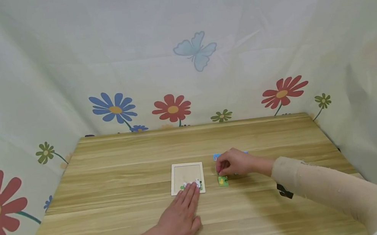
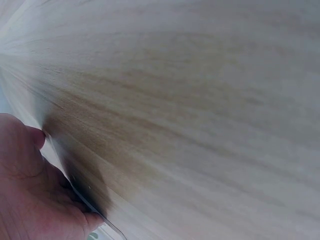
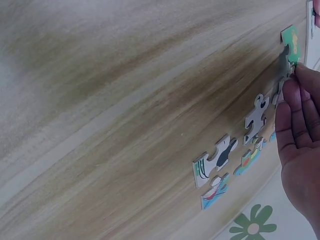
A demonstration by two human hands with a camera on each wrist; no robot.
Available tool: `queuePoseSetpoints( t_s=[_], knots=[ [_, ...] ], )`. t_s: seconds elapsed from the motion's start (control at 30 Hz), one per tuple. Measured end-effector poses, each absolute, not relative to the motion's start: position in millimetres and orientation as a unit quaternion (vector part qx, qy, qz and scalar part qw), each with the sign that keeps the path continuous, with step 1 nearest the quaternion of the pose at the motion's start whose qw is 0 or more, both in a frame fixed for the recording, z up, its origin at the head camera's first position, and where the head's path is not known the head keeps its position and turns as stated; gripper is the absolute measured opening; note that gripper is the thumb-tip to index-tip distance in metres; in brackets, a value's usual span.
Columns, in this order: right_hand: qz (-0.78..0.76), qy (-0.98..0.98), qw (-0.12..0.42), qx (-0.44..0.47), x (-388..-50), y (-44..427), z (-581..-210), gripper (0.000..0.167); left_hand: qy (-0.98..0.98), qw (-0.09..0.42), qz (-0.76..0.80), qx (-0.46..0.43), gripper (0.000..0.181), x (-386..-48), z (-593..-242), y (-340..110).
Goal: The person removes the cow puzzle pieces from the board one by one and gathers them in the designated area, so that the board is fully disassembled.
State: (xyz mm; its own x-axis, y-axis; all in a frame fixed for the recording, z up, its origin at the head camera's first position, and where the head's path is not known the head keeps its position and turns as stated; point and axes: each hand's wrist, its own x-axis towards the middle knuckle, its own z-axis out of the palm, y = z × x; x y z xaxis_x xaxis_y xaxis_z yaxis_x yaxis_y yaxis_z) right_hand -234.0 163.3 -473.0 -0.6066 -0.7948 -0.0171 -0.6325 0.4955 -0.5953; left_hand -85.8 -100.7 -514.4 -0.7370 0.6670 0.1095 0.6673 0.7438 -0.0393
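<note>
My left hand [image 1: 181, 216] lies with straight fingers over the lower edge of a square puzzle tray [image 1: 172, 182], fingertips on white and green puzzle pieces [image 1: 186, 184] inside it. In the left wrist view, the thumb side of the left hand [image 2: 35, 190] shows beside the tray's edge. To the tray's right, my right hand [image 1: 236, 162] has curled fingers, and its thumb and index finger pinch a pale puzzle piece [image 3: 281, 91] mostly hidden by the hand. Close to those fingertips, a green puzzle piece [image 1: 223, 181] with a yellow figure lies flat on the table.
Several loose pieces lie on the wooden table [image 1: 127, 154] around the right hand, including a white-and-black piece [image 3: 215, 162] and a blue one [image 3: 215, 193]. Behind the table hangs a flower-printed curtain [image 1: 135, 69].
</note>
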Motion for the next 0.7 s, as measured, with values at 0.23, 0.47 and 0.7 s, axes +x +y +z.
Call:
queuePoseSetpoints(
  t_s=[0.23,0.47,0.7],
  knots=[
    [-0.275,0.856,0.135,-0.417,-234.4,164.2,-476.9,0.004,-0.932,0.059,-0.007,-0.359,0.068,-85.7,-515.0,-101.2],
    [-0.281,0.857,0.117,-0.416,-236.0,158.8,-475.9,0.004,-0.931,0.062,-0.015,-0.359,0.067,-84.1,-513.5,-102.4],
    [-0.286,0.856,0.123,-0.413,-238.8,142.5,-467.2,0.006,-0.934,0.038,-0.011,-0.354,0.066,-86.3,-511.5,-100.9]
  ],
)
